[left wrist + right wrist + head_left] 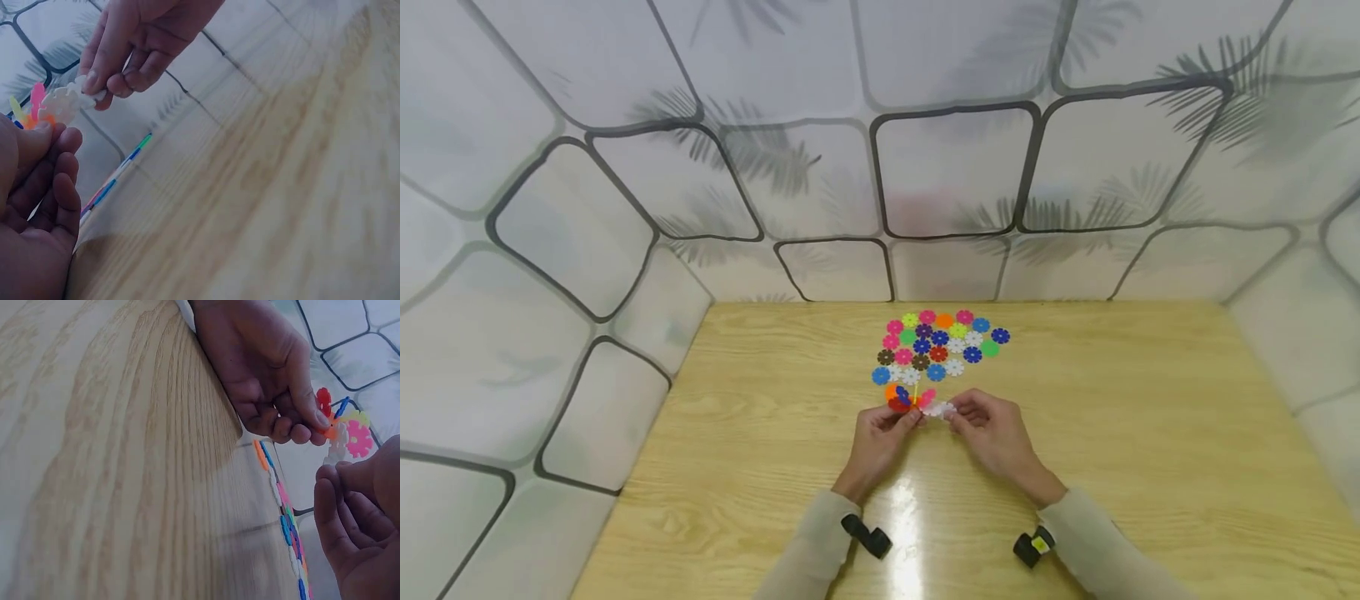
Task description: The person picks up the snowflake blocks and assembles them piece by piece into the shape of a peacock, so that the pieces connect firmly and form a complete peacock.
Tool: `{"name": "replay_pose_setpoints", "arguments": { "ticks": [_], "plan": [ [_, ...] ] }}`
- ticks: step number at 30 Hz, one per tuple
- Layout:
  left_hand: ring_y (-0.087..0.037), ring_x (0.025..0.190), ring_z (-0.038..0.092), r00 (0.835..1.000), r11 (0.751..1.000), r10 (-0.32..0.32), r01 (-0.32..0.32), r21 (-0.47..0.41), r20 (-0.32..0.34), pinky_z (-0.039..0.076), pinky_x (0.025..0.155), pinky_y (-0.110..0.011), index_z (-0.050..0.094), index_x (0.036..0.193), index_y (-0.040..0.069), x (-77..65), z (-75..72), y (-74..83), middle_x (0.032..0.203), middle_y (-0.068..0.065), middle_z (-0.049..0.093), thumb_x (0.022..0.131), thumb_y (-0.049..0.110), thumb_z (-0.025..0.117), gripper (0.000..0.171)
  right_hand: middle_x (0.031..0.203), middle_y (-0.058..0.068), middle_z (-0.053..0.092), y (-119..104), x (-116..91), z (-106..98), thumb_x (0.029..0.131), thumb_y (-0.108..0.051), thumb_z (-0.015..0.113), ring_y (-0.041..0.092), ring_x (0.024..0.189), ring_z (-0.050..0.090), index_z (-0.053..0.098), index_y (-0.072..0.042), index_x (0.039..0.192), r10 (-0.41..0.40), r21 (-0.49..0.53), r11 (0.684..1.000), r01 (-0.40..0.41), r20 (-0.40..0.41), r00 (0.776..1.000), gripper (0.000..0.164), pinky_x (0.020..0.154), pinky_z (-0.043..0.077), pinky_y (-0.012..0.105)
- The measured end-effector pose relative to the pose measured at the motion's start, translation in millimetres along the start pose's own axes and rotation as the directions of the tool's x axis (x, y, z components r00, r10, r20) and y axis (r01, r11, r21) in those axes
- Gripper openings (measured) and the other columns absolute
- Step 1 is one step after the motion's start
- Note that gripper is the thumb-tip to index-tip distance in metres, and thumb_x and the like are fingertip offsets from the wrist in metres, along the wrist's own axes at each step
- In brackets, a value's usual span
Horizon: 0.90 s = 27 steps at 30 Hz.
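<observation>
Disc cluster point(340, 434) looks notched — orange, red, blue, yellow, pink, white.

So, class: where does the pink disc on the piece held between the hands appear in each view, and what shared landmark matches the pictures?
Head: the pink disc is below centre, slightly right.
Left wrist: pink disc near the left edge, upper half.
Right wrist: pink disc towards the right edge, about mid-height.
Shared landmark: the white discs beside it.

1. A broad, pale yellow, wood-grained tabletop point(760, 433) reflects bright light.
2. Multicoloured, round, notched, plastic-looking discs point(938, 354) lie flat on it, clustered toward its far edge.
3. Some possibly overlap; they show small.
</observation>
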<state>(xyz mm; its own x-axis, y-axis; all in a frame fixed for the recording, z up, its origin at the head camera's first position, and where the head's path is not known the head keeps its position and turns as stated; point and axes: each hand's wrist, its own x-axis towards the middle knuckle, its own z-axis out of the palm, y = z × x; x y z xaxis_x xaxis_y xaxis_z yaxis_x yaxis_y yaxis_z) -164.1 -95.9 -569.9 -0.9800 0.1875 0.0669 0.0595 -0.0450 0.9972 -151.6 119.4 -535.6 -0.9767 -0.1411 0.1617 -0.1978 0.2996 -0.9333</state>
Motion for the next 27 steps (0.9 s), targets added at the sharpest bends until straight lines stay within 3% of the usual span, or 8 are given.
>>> {"name": "replay_pose_setpoints", "arguments": {
  "ticks": [7, 10, 12, 14, 17, 19, 22, 27],
  "plan": [
    [-0.005, 0.087, 0.078, 0.993, 0.995, -0.035, 0.024, -0.102, -0.112, 0.063, 0.085, -0.021, 0.073, 0.106, -0.017, 7.3, 2.3, -7.0, 0.091, 0.003, 0.083, 0.104, 0.002, 0.070, 0.020, 0.111, 0.015, 0.079, 3.7, 37.6, -25.8, 0.109, -0.015, 0.067, 0.010, 0.092, 0.073, 0.074, 0.002, 0.127, -0.015, -0.010, 1.000, 0.018, 0.228, 0.974, 0.025, 0.080, 0.063, 0.023],
    [-0.004, 0.085, 0.077, 0.985, 0.990, -0.052, 0.030, -0.138, -0.163, 0.063, 0.081, -0.020, 0.071, 0.108, -0.021, 10.7, 1.2, -9.2, 0.089, 0.009, 0.081, 0.104, 0.000, 0.069, 0.021, 0.113, 0.015, 0.074, 9.0, 63.9, -26.9, 0.113, -0.018, 0.060, 0.014, 0.092, 0.065, 0.072, -0.001, 0.137, -0.044, -0.151, 0.985, 0.084, 0.251, 0.967, 0.032, 0.078, 0.056, 0.026],
    [-0.003, 0.083, 0.075, 0.983, 0.992, -0.053, 0.031, -0.125, -0.173, 0.062, 0.077, -0.019, 0.069, 0.108, -0.022, 11.2, 0.3, -8.5, 0.088, 0.008, 0.080, 0.106, 0.000, 0.066, 0.022, 0.109, 0.013, 0.070, 11.9, 78.0, -21.0, 0.113, -0.021, 0.060, 0.017, 0.090, 0.059, 0.072, -0.003, 0.138, -0.055, -0.330, 0.933, 0.141, 0.258, 0.965, 0.033, 0.077, 0.051, 0.030],
    [-0.004, 0.082, 0.073, 0.984, 0.992, -0.056, 0.037, -0.117, -0.167, 0.061, 0.075, -0.018, 0.067, 0.109, -0.022, 10.9, 0.3, -6.9, 0.088, 0.006, 0.077, 0.108, 0.001, 0.062, 0.024, 0.109, 0.010, 0.068, 14.6, 85.8, -13.3, 0.109, -0.025, 0.068, 0.019, 0.094, 0.058, 0.074, -0.005, 0.137, -0.038, -0.500, 0.847, 0.181, 0.282, 0.959, 0.034, 0.081, 0.052, 0.034],
    [-0.005, 0.081, 0.068, 0.988, 0.993, -0.057, 0.041, -0.108, -0.144, 0.059, 0.074, -0.019, 0.064, 0.109, -0.023, 10.1, 2.0, -3.6, 0.088, 0.004, 0.072, 0.111, 0.002, 0.056, 0.027, 0.112, 0.009, 0.066, 15.5, 88.9, -7.3, 0.105, -0.029, 0.075, 0.025, 0.102, 0.060, 0.074, -0.003, 0.133, 0.005, -0.617, 0.762, 0.197, 0.311, 0.951, 0.038, 0.090, 0.057, 0.043],
    [-0.005, 0.081, 0.067, 0.989, 0.992, -0.058, 0.043, -0.115, -0.133, 0.059, 0.074, -0.018, 0.063, 0.110, -0.023, 9.8, 3.6, -2.5, 0.088, 0.005, 0.070, 0.112, 0.003, 0.055, 0.027, 0.115, 0.011, 0.066, 14.2, 87.6, -6.9, 0.103, -0.028, 0.078, 0.028, 0.107, 0.062, 0.073, -0.001, 0.128, 0.055, -0.616, 0.773, 0.151, 0.301, 0.952, 0.037, 0.097, 0.059, 0.047],
    [-0.005, 0.082, 0.066, 0.992, 0.993, -0.055, 0.043, -0.109, -0.114, 0.058, 0.075, -0.018, 0.062, 0.110, -0.023, 10.2, 4.8, -3.0, 0.089, 0.004, 0.068, 0.112, 0.002, 0.054, 0.027, 0.113, 0.011, 0.066, 13.0, 84.7, -10.7, 0.099, -0.023, 0.082, 0.027, 0.104, 0.064, 0.071, -0.002, 0.119, 0.129, -0.548, 0.835, 0.053, 0.288, 0.949, 0.031, 0.097, 0.059, 0.047],
    [-0.006, 0.081, 0.066, 0.991, 0.997, -0.056, 0.048, -0.063, -0.124, 0.057, 0.074, -0.018, 0.065, 0.108, -0.020, 9.9, 1.1, -4.9, 0.090, -0.002, 0.069, 0.111, 0.001, 0.056, 0.023, 0.102, 0.009, 0.074, 10.4, 78.2, -18.5, 0.096, -0.013, 0.083, 0.018, 0.092, 0.068, 0.071, -0.006, 0.106, 0.147, -0.375, 0.926, -0.047, 0.245, 0.958, 0.017, 0.087, 0.059, 0.033]
  ]
}}
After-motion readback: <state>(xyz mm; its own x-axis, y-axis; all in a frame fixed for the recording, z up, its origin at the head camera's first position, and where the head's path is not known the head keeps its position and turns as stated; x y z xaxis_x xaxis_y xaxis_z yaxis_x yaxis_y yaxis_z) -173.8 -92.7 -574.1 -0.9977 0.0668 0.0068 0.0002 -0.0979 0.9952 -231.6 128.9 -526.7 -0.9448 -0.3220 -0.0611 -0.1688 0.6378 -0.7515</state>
